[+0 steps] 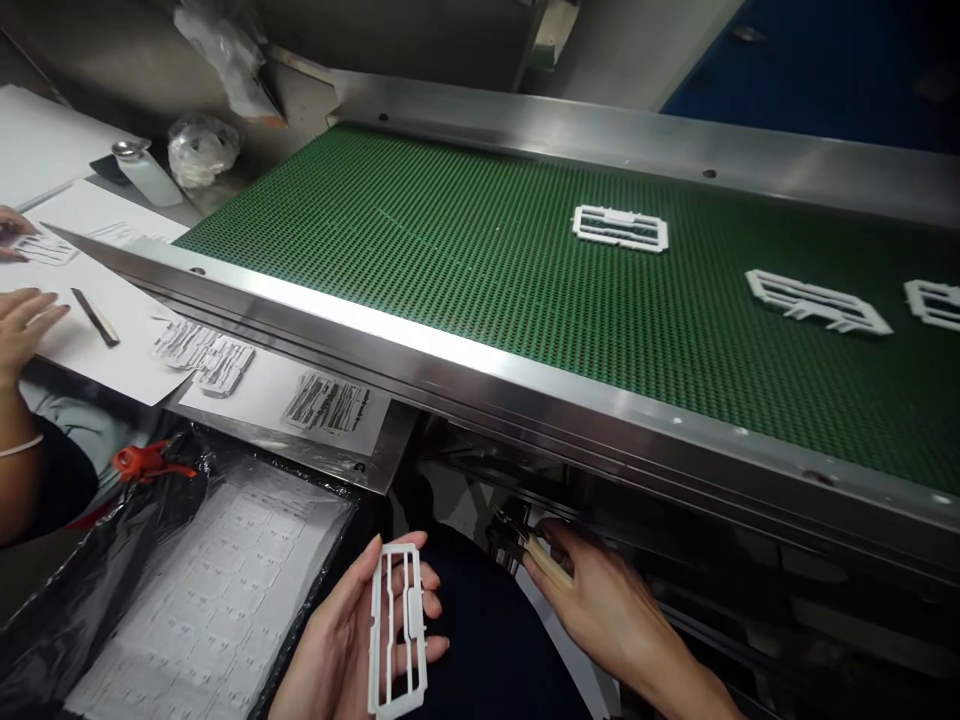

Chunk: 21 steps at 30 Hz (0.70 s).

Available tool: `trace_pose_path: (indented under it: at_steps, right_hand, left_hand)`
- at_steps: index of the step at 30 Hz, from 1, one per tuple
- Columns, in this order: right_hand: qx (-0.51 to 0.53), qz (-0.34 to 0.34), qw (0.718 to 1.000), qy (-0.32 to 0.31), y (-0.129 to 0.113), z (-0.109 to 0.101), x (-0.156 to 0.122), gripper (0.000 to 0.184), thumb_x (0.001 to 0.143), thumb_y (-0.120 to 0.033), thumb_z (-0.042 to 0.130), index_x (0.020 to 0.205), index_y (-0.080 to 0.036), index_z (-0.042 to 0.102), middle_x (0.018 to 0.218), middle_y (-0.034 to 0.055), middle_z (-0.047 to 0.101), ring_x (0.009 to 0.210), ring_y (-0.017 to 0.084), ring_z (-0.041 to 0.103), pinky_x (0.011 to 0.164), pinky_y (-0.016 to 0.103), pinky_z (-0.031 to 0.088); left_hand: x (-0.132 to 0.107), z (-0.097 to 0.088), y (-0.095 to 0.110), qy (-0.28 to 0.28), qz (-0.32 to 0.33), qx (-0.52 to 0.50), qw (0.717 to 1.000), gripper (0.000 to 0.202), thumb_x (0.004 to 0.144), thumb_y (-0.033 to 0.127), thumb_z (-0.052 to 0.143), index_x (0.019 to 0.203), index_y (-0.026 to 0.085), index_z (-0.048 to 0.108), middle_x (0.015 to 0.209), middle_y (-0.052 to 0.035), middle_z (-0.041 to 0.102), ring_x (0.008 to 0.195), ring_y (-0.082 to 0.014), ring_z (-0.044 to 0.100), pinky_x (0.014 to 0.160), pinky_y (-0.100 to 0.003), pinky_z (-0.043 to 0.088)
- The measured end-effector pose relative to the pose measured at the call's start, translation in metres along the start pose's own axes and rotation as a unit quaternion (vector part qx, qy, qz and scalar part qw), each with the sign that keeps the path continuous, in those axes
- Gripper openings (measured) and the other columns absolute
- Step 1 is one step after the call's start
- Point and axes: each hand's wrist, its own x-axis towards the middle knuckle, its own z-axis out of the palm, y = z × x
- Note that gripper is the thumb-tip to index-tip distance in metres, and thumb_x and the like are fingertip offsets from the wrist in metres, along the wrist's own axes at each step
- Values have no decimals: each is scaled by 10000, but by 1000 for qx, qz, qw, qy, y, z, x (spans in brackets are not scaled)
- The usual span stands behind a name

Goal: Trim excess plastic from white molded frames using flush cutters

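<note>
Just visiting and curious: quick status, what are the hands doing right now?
Left hand grips white plastic frame. Right hand holds a small dark tool under conveyor edge. Nothing between them.

The left hand point(341, 640) holds a white slotted plastic frame point(397, 630) upright; the right hand point(600, 600) grasps small cutters point(517, 535) below the green perforated conveyor belt point(480, 260).
</note>
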Motion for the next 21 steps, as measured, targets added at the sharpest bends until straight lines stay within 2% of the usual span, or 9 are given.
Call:
trace_pose_path:
  at_steps: [4, 8, 13, 17, 21]
  right_hand:
    - [29, 10, 999, -17, -2, 3, -4, 251, 873, -384, 480, 1072, -266, 577, 991, 33, 679, 907, 262, 635, 762, 367, 467]
    - [103, -14, 993, -55, -4, 3, -6, 218, 852, -394, 519, 1015, -267, 586, 976, 17, 681, 892, 220, 637, 756, 311, 471]
    - [113, -22, 993, -18, -14, 5, -10, 255, 865, -445, 504, 1035, -275, 587, 941, 11, 674, 857, 207, 625, 748, 305, 452]
    - [154, -44, 984, -76, -35, 9, -22, 230, 802, -422, 599, 973, -270, 596, 933, -13, 653, 845, 173, 604, 755, 269, 438]
    - [158, -57, 979, -119, -49, 18, -33, 266, 765, -407, 614, 978, -253, 576, 920, -2, 616, 853, 180, 575, 750, 274, 427]
  left_hand:
    - [4, -4, -2, 9, 16, -18, 1000, 385, 929, 341, 470, 1223, 112, 564, 939, -112, 655, 816, -215, 617, 758, -412, 566]
    - [5, -6, -2, 18, 19, -15, 1000, 382, 925, 357, 480, 1221, 131, 566, 964, -111, 649, 837, -214, 619, 763, -402, 572]
    - [11, -9, -8, 28, 61, 4, 998, 257, 917, 352, 507, 1122, 209, 568, 893, -51, 652, 796, -184, 621, 705, -370, 585]
    - [18, -15, -11, 22, 74, -18, 997, 125, 905, 302, 532, 990, 216, 562, 848, -42, 673, 770, -179, 640, 735, -397, 581]
    - [22, -21, -13, 24, 79, -28, 996, 98, 891, 313, 557, 944, 232, 541, 842, -33, 678, 775, -173, 641, 734, -387, 576]
